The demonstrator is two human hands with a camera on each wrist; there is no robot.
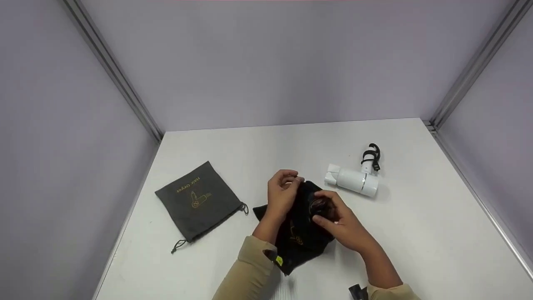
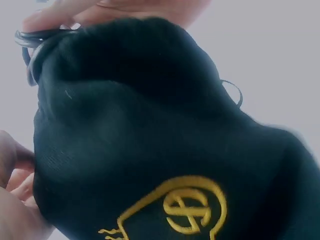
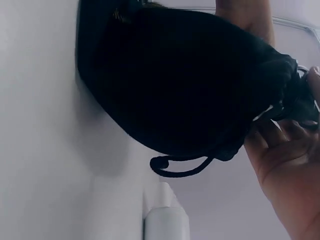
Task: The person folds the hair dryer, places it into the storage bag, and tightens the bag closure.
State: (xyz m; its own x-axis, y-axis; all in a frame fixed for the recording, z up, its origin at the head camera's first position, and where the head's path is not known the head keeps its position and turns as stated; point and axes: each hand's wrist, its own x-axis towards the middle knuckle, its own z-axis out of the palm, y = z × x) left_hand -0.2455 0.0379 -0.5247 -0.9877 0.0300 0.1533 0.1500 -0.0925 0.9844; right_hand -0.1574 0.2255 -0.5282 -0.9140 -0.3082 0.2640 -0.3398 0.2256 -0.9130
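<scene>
A black drawstring bag (image 1: 297, 233) stands bulging between the hands, with a yellow hair dryer outline (image 2: 187, 210) on its side. The left hand (image 1: 282, 198) pinches the bag's upper edge, thumb against curled fingers. At the bag's mouth the right hand (image 1: 343, 223) curls thumb and fingers round a glossy black cord bundle (image 1: 318, 206). Part of that cord bundle (image 2: 37, 37) shows in the left wrist view. A loop of drawstring (image 3: 182, 172) hangs from the bag in the right wrist view. What fills the bag is hidden by the cloth.
A white hair dryer (image 1: 354, 180), black cord wrapped about its handle, lies behind the right hand. To the left lies a flat grey drawstring bag (image 1: 200, 202) lettered "Hair Dryer". Pale panels (image 1: 266, 62) enclose the white table (image 1: 420, 208) at back and sides.
</scene>
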